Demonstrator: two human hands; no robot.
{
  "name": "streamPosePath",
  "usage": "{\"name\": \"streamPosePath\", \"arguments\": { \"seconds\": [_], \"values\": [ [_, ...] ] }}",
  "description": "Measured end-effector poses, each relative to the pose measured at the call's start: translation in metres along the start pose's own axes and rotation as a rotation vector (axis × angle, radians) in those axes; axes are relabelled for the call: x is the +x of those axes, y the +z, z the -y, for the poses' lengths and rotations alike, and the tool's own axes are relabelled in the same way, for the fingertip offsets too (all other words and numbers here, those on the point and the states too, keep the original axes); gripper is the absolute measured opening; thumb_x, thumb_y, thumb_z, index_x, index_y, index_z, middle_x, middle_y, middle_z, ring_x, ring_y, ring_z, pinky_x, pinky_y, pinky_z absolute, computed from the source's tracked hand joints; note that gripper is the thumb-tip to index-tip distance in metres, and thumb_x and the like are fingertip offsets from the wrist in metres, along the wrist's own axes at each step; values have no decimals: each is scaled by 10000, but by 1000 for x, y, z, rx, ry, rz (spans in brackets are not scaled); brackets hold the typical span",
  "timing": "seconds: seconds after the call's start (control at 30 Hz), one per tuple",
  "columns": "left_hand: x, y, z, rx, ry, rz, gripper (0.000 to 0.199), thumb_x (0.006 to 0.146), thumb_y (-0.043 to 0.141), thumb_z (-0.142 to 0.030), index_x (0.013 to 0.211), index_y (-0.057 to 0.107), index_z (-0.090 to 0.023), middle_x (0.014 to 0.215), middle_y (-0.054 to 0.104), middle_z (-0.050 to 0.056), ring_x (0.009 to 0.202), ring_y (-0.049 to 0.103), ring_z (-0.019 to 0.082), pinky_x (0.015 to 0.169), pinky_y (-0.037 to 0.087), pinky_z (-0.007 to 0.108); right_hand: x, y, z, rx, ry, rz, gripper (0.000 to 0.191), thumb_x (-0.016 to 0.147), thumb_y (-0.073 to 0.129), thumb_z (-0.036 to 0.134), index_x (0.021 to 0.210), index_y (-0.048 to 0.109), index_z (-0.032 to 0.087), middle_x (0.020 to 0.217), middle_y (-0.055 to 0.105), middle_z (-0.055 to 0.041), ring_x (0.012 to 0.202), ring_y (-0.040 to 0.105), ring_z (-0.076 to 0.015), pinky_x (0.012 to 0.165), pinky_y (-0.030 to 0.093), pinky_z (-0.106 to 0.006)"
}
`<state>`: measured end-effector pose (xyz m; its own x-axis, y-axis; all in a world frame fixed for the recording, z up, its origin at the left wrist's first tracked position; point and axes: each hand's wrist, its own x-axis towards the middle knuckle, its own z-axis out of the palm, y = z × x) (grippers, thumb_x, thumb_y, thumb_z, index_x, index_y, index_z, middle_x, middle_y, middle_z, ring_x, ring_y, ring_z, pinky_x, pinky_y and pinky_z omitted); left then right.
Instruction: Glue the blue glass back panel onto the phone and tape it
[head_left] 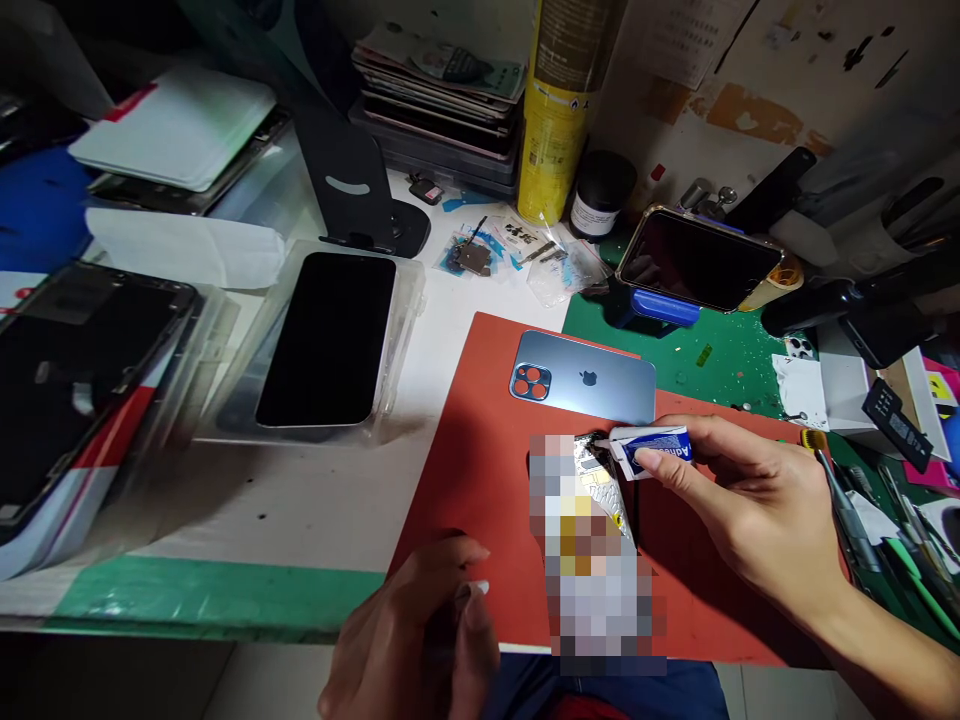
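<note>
My right hand (pixel 757 510) pinches a small blue-and-white adhesive tube (pixel 664 445) between thumb and fingers. The tube's thin nozzle points left, at the top edge of a long item with a silvery, patterned surface (pixel 600 487); pixel blocks cover most of that item. Lower left of it, my left hand (pixel 420 630) is curled, with a tiny white piece (pixel 474 588) at the thumb and fingers that is too small to name. Above the tube, a blue phone back panel (pixel 600 375) with camera cutouts lies on the red mat (pixel 465 460).
A black-screened phone (pixel 330 340) rests on a clear plastic case at left, near an opened device (pixel 82 370). Behind stand a yellow spray can (pixel 555 150), a black jar (pixel 602 195) and a propped phone (pixel 697 258). Tweezers and brushes (pixel 847 510) lie at right.
</note>
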<state>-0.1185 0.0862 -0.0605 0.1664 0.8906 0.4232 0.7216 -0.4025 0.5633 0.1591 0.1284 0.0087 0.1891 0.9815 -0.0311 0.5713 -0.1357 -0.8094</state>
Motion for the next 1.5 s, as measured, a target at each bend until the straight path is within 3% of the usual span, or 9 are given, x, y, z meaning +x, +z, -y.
{"name": "streamPosePath", "arguments": {
  "seconds": [0.13,0.4,1.07,1.27,1.5],
  "values": [
    [-1,-1,2,-11,-7,6,68,1015,611,-223,1077,636,-230,936,836,39,670,783,130,632,604,199,-2,-2,1,-11,0,9,78,950,834,382,983,857,315,939,863,42,784,787,-166,711,605,-266],
    [0,0,-3,-10,-34,-12,67,1025,590,-225,1071,639,-225,927,828,48,708,791,140,712,631,220,-4,-4,1,-18,18,26,103,955,830,398,1002,863,313,998,871,15,864,815,-218,751,631,-319],
    [-4,1,5,-48,-17,7,82,1011,631,-226,1089,656,-228,954,835,30,732,809,140,655,619,188,-8,-11,10,43,53,30,70,912,868,400,972,883,367,925,870,28,770,814,-199,704,667,-269],
    [-6,2,5,-42,-39,-18,79,1011,635,-223,1083,668,-224,962,838,27,738,808,133,706,629,187,-12,-20,12,96,129,8,128,863,893,447,932,890,339,925,874,-2,775,828,-227,696,687,-266],
    [-3,-1,-1,-29,-81,-8,103,1029,610,-234,1104,681,-229,957,835,14,767,809,132,736,626,192,-15,-34,8,171,231,69,157,855,918,458,941,888,330,917,866,-13,743,818,-203,638,669,-211]
  ]
}}
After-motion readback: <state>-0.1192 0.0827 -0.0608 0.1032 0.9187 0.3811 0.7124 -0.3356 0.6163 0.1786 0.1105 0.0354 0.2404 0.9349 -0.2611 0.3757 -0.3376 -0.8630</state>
